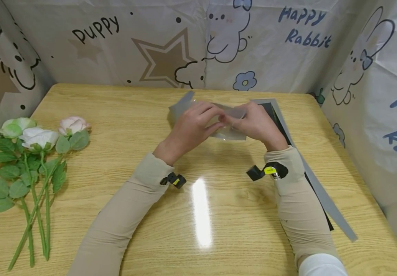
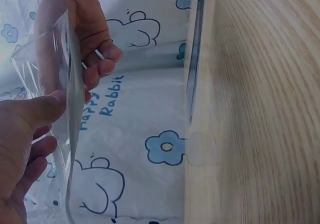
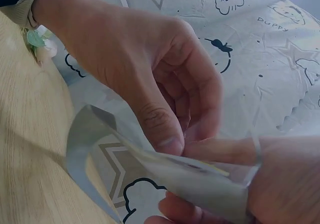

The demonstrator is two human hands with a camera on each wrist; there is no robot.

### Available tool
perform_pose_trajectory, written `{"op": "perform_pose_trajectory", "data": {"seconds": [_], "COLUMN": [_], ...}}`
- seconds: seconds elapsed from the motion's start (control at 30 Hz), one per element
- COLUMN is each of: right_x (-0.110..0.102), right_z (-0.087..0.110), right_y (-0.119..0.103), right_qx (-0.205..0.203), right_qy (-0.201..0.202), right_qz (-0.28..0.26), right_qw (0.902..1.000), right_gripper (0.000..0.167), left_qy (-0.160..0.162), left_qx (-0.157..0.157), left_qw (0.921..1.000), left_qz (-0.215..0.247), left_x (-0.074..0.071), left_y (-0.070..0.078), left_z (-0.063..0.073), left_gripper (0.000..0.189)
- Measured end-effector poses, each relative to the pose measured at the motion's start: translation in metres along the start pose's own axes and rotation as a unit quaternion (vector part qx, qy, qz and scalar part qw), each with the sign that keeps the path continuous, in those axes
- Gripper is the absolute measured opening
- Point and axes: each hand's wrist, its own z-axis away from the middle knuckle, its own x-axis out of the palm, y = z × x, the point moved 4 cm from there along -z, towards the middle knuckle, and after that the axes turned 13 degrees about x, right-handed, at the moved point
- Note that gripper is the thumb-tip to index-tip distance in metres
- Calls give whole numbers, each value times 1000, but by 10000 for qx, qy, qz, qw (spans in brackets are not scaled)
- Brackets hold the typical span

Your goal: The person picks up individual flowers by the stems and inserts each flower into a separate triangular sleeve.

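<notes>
Both hands hold a thin grey sheet (image 1: 234, 134) with a clear, shiny film along it, raised over the far middle of the table. My left hand (image 1: 193, 124) pinches its upper edge between thumb and fingers, close to the right fingertips. On the other side, my right hand (image 1: 260, 124) grips the sheet; in the right wrist view its fingers show beneath the folded grey sheet (image 3: 205, 181). A bent flap curls away toward the table there. The left wrist view shows the sheet (image 2: 75, 104) almost edge-on, between the left thumb and the right fingers.
Several artificial roses (image 1: 39, 138) with green stems lie at the left of the table. A long grey sheet (image 1: 322, 191) and a black sheet (image 1: 273, 111) lie at the right, partly under the right forearm. Printed cloth (image 1: 115, 57) walls in the back and sides.
</notes>
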Motion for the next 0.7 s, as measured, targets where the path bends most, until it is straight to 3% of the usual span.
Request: {"op": "perform_pose_trajectory", "data": {"seconds": [0.1,0.43,0.7], "right_x": [0,-6,-8], "right_z": [0,3,5], "right_y": [0,1,-2], "right_qx": [-21,79,232], "right_qy": [-35,-200,25], "right_qz": [-63,-684,-347], "right_qw": [10000,9974,9991], "right_gripper": [42,32,21], "left_qy": [41,137,207], "left_qx": [61,208,337], "left_qw": [10000,9996,9986], "left_qz": [-15,-136,-354], "left_x": [-1,-5,-6], "left_y": [1,1,3], "left_z": [0,0,-1], "left_gripper": [20,16,13]}}
